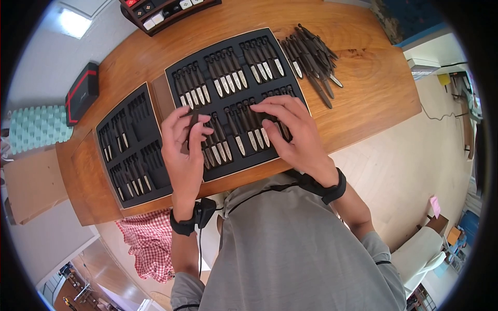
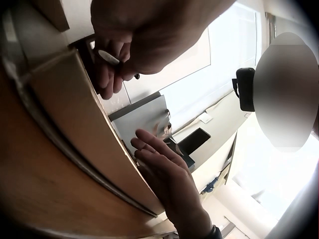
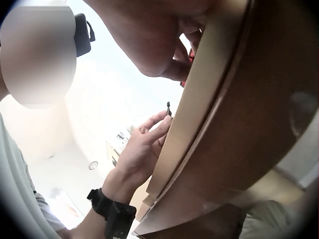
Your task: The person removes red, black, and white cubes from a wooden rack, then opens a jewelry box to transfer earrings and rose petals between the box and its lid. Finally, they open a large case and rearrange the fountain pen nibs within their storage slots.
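Note:
My left hand pinches a slim dark piece with a small knobbed tip between thumb and fingers; its pale oval end shows in the left wrist view. This hand is over the lower left slots of the larger black tray. At the lower right slots is my right hand, fingers fairly straight and thumb apart, nothing gripped. Beneath both hands, rows of similar dark pieces with pale ends lie in the slots. My hands hide some of them.
Left of the larger tray lies a smaller black tray, partly filled with similar pieces. A loose pile of dark pieces lies on the wooden table. A black-and-red case and a dark rack stand farther off.

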The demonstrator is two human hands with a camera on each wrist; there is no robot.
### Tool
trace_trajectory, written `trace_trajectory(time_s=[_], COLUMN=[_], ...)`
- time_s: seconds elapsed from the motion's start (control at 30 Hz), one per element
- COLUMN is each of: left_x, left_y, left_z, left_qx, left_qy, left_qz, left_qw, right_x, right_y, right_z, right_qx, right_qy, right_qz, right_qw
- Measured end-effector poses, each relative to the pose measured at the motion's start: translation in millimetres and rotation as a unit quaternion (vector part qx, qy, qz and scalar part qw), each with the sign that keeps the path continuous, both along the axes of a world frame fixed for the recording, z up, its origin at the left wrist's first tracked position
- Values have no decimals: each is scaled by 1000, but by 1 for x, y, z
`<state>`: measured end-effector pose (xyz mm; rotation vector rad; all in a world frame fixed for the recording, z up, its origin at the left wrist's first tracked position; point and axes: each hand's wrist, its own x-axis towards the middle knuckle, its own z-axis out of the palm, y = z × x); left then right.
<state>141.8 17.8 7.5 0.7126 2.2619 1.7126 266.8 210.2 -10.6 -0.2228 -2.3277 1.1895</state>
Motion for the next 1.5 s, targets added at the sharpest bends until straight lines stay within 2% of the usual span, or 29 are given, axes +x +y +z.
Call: trace_trajectory(time_s=[0.17,0.23,0.27,0.33,0.43,0.5,0.6,0.77,0.87,1.1,1.17,1.37,1.5], left_x=[4,6,6,6,4,0,-5,-12,-16,-20,-22,-26,-30], left_y=[-18,-30,-33,-41,-55,-69,-91,-121,-132,-137,-136,-132,-132], left_z=[8,9,10,9,12,13,10,-4,-6,-3,-4,-5,-15], left_qx=[9,4,11,21,15,-70,-79,-49,-66,-91,-116,-160,-130], left_qy=[-12,-14,-20,-8,19,76,54,80,70,51,99,119,125], left_qz=[22,27,39,50,74,95,128,167,180,188,172,171,166], left_qw=[1000,1000,999,999,997,990,987,981,979,977,973,965,970], right_x=[-1,0,-2,-7,-25,-36,-44,-49,-54,-60,-60,-58,-57], right_y=[4,-1,-2,-9,-20,-23,-28,-34,-32,-33,-37,-39,-38], right_z=[11,23,27,32,25,19,17,19,25,26,24,28,28], right_qx=[-59,20,20,24,68,94,155,183,194,133,136,171,181], right_qy=[-9,-4,-3,-64,-77,-54,-84,-86,-111,-163,-145,-138,-126], right_qz=[24,39,40,108,120,126,128,127,133,164,154,129,144], right_qw=[998,999,999,992,987,986,976,971,966,964,968,967,965])
